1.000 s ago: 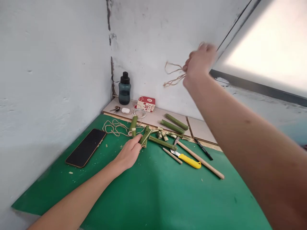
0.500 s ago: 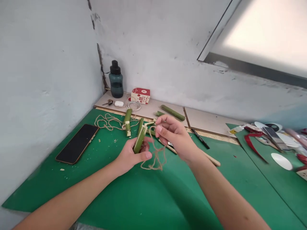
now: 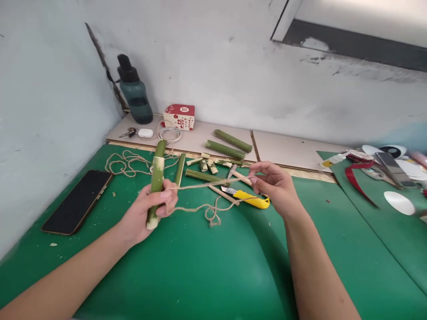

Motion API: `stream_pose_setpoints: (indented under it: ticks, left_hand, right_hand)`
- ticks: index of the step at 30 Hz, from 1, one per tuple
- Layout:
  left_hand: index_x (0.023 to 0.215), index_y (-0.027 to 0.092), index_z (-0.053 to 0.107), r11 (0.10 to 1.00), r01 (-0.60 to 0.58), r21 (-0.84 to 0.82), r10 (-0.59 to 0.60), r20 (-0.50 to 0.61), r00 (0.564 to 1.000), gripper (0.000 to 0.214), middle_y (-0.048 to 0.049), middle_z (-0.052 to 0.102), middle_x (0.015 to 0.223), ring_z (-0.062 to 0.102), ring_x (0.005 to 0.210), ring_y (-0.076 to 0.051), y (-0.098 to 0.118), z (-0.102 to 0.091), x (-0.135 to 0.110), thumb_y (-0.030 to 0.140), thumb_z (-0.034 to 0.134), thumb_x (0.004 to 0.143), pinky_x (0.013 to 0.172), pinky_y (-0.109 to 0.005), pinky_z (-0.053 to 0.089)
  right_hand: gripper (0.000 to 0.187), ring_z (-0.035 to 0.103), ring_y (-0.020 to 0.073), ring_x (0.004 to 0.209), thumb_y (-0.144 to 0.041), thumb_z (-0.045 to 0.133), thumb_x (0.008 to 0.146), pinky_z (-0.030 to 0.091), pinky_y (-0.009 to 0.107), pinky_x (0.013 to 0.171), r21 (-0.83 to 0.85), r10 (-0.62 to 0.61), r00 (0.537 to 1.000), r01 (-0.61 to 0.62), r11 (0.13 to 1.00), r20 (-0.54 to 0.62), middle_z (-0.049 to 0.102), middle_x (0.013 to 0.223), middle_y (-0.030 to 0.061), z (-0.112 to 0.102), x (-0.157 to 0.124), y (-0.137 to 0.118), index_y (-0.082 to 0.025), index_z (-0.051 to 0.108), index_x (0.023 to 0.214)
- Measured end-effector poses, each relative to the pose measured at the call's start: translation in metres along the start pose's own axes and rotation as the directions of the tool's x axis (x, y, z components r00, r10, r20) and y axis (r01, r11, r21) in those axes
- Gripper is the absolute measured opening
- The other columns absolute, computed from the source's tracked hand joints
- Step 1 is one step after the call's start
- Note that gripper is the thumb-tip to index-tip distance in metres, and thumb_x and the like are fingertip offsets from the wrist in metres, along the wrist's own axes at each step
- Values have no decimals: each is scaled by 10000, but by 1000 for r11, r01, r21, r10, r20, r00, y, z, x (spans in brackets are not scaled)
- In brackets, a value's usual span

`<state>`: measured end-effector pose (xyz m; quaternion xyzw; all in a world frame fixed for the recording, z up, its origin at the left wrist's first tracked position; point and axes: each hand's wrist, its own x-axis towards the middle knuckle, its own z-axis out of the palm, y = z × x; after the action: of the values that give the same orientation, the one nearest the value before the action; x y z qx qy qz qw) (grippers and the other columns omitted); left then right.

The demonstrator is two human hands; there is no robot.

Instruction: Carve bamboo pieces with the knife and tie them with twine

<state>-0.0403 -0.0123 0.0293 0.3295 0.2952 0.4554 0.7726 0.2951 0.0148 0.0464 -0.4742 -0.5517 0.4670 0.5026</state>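
My left hand (image 3: 143, 211) is closed around a short green bamboo piece (image 3: 157, 181), held upright and slightly tilted, with pale scraped ends. A length of thin brown twine (image 3: 210, 183) runs from the fingers of that hand to my right hand (image 3: 273, 189), whose thumb and fingertips pinch it. The upper strand is drawn fairly straight; another strand hangs below in loose curls. How the twine meets the bamboo is hidden behind my left fingers. Just under my right hand lies a yellow utility knife (image 3: 250, 198) with its blade out.
Several bamboo pieces (image 3: 227, 150) and cut stubs lie behind my hands. A phone (image 3: 78, 202) is at left, near loose twine (image 3: 128, 163). Along the wall stand a water bottle (image 3: 136, 98) and a red-and-white box (image 3: 180, 118). Red ribbon (image 3: 358, 182) lies right.
My hands have moved apart, the right one to the right, stretching the twine between them. The bamboo piece in my left hand has moved left. The view has shifted, uncovering the yellow knife.
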Motion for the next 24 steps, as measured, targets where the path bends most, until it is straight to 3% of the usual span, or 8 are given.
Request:
stream_pose_setpoints:
  ticks: [4, 7, 10, 13, 16, 19, 21, 24]
  left_hand:
    - [830, 155, 590, 996, -8, -89, 1, -75, 997, 194, 34, 495, 744, 372, 513, -24, 7, -3, 4, 226, 770, 853, 493, -165, 375]
    - [854, 155, 579, 985, 19, -169, -38, -109, 993, 120, 29, 526, 766, 349, 490, -25, 8, -4, 7, 164, 694, 886, 472, -174, 400]
    - [849, 158, 558, 961, 22, -275, -57, -119, 991, 95, 57, 426, 659, 333, 481, -46, 13, -6, 10, 112, 633, 885, 453, -179, 397]
    - [843, 160, 546, 942, -31, -335, -12, -126, 992, 91, 64, 373, 633, 355, 480, -52, 21, -9, 12, 117, 624, 864, 448, -181, 399]
    - [879, 158, 554, 931, -85, -355, 27, -166, 986, 81, 50, 432, 687, 387, 481, -40, 29, -10, 12, 104, 608, 852, 444, -172, 401]
    - [891, 158, 564, 927, -114, -357, 45, -196, 979, 88, 45, 463, 715, 404, 478, -35, 33, -11, 12, 91, 600, 845, 445, -171, 408]
    - [887, 159, 577, 928, -124, -352, 49, -215, 975, 81, 43, 477, 719, 412, 479, -35, 33, -11, 13, 98, 604, 840, 452, -169, 411]
    - [949, 154, 652, 964, -170, -203, 104, -301, 948, 113, 2, 603, 825, 398, 468, -28, 29, -9, 15, 127, 608, 848, 434, -171, 382]
  right_hand:
    - [233, 496, 96, 583, -356, 772, 880, 431, 259, 521, -244, -77, 996, 62, 968, -52, 621, 857, -8, -11, -5, 0, -272, 720, 1091]
    - [247, 452, 87, 558, -330, 751, 877, 382, 261, 521, -566, -162, 972, 38, 823, -171, 576, 794, -24, -17, -7, 1, -258, 742, 1113]
    - [331, 412, 90, 558, -340, 788, 840, 351, 283, 541, -646, -355, 849, 21, 763, -392, 516, 756, -39, -35, -7, -3, -260, 759, 1159]
    - [337, 362, 106, 545, -415, 822, 818, 293, 313, 536, -474, -377, 743, 91, 876, -554, 467, 702, -37, -58, -9, -12, -256, 782, 1112]
    - [392, 247, 102, 504, -578, 790, 820, 258, 332, 494, -106, -208, 853, 178, 978, -478, 491, 739, -18, -74, -15, -19, -349, 770, 1138]
    - [356, 415, 138, 585, -600, 770, 856, 415, 367, 532, 166, -170, 894, 258, 952, -415, 619, 931, 12, -81, -24, -22, -483, 737, 1191]
    - [290, 587, 186, 793, -453, 796, 889, 539, 385, 640, 276, -148, 862, 312, 909, -484, 688, 1063, -9, -83, -25, -19, -501, 742, 1170]
    - [327, 670, 191, 1060, -151, 783, 840, 649, 334, 733, 432, -47, 801, 371, 822, -597, 732, 1134, -36, -85, -16, -7, -412, 771, 1036]
